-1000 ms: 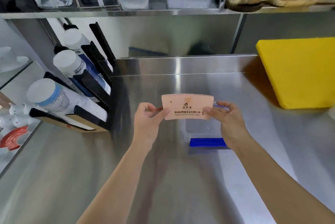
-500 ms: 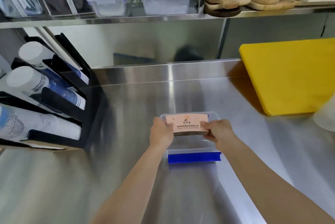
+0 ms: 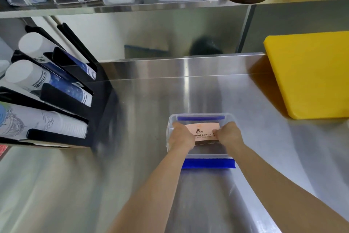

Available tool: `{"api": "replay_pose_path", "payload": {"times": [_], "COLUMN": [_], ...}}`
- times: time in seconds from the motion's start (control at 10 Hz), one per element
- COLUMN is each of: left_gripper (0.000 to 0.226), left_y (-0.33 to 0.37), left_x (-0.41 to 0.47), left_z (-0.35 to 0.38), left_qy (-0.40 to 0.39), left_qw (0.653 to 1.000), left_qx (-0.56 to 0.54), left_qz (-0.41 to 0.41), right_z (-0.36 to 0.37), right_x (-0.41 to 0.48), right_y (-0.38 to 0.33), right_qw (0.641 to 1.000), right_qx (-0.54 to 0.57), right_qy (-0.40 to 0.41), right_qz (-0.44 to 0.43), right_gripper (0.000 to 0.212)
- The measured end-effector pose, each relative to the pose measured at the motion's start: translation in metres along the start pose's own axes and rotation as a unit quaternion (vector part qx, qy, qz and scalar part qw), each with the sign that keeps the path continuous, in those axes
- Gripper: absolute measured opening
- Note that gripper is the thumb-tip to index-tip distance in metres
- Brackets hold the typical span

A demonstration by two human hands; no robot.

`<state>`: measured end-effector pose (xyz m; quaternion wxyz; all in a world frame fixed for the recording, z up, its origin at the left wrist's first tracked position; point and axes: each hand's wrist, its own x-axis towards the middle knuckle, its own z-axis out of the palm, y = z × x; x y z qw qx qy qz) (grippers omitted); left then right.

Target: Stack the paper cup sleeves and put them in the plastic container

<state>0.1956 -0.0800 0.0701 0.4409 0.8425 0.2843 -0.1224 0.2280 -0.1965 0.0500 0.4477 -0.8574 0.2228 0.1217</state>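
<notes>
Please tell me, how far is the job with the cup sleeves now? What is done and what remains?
Done: the sleeves form one stack. In hand: the left hand and right hand grip its two ends and hold it inside the clear plastic container on the steel counter. Left: let go of the stack and take the hands out. No loose sleeves show on the counter.

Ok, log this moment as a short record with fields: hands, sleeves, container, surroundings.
left hand: grips the stack's left end
right hand: grips its right end
sleeve stack: pink, printed face up, inside the container's walls
plastic container: clear, blue clips, lid off, on steel counter
right of it: yellow cutting board
left of it: black cup rack
</notes>
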Motion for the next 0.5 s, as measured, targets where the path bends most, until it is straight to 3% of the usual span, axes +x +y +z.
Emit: {"api": "replay_pose_path", "payload": {"times": [0.3, 0.4, 0.5], "left_gripper": [0.065, 0.052, 0.032], "left_y": [0.001, 0.002, 0.01], "left_x": [0.008, 0.009, 0.001], "left_z": [-0.007, -0.021, -0.043], "left_qy": [-0.039, -0.067, -0.056], "left_qw": [0.999, 0.997, 0.995], "left_qx": [-0.03, -0.03, 0.057], "left_qz": [-0.023, -0.018, 0.067], "right_z": [-0.005, -0.015, -0.032], "right_x": [-0.005, -0.013, -0.018], "right_y": [-0.001, -0.007, -0.018], "right_qw": [0.999, 0.998, 0.996], "right_qx": [0.001, 0.01, -0.051], "right_qy": [-0.025, -0.043, -0.041], "right_qz": [-0.033, -0.038, -0.068], "right_gripper": [0.019, 0.027, 0.039]}}
